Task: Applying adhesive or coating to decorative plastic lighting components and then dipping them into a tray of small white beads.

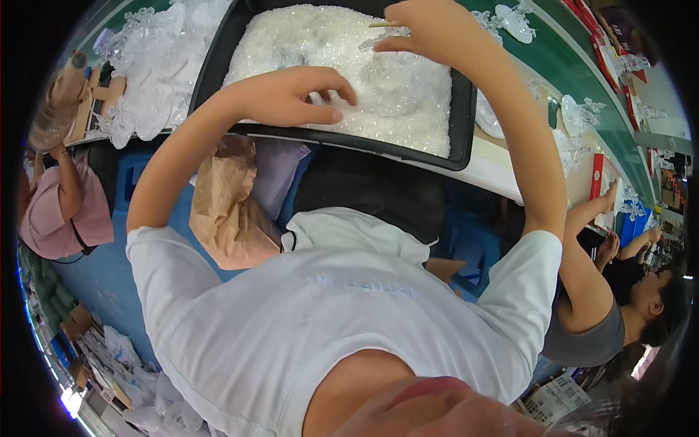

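Note:
A black tray (pixel 460 109) in front of me holds a bed of white, sparkling granules (pixel 298 44). Over the tray's near left part, my left hand (pixel 295 96) hovers with fingers curled loosely and the thumb apart, and nothing shows between them. My right hand (pixel 429 30) is at the far right of the tray, its fingers pinched around a thin yellowish stick (pixel 383 25) that points left. Just below the stick, a clear piece (pixel 373 45) lies against the granules; its shape is hard to make out.
Clear plastic ornaments (pixel 164 65) are heaped left of the tray, with more clear pieces (pixel 579 113) on the right. A brown paper bag (pixel 226 197) hangs below the table edge. One person (pixel 62 204) sits at the left, another (pixel 593 320) close by at the right.

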A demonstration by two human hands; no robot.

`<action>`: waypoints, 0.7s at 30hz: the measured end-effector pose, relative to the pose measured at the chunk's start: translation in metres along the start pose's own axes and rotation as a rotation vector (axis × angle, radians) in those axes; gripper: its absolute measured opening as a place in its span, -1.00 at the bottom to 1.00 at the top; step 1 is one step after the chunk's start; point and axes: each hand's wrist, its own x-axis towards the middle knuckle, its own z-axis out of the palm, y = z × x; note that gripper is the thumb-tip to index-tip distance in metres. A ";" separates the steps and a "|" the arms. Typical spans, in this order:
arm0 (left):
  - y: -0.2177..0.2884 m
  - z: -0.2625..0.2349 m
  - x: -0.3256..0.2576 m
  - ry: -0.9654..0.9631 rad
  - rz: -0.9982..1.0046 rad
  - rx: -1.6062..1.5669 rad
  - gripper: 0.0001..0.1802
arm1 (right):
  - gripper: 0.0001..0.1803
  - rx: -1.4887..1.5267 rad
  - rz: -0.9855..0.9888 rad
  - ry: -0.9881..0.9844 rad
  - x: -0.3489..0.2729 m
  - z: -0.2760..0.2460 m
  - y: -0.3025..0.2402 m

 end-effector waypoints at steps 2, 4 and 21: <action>-0.003 -0.014 -0.002 0.045 -0.028 0.155 -0.59 | -0.44 0.089 0.116 0.064 -0.007 -0.005 0.007; 0.005 -0.028 0.005 0.065 -0.253 0.214 -0.56 | -0.43 0.343 0.262 -0.035 0.002 -0.005 0.008; -0.002 -0.025 0.038 0.542 -0.118 -0.094 -0.54 | -0.64 1.774 0.508 0.189 -0.089 0.030 -0.013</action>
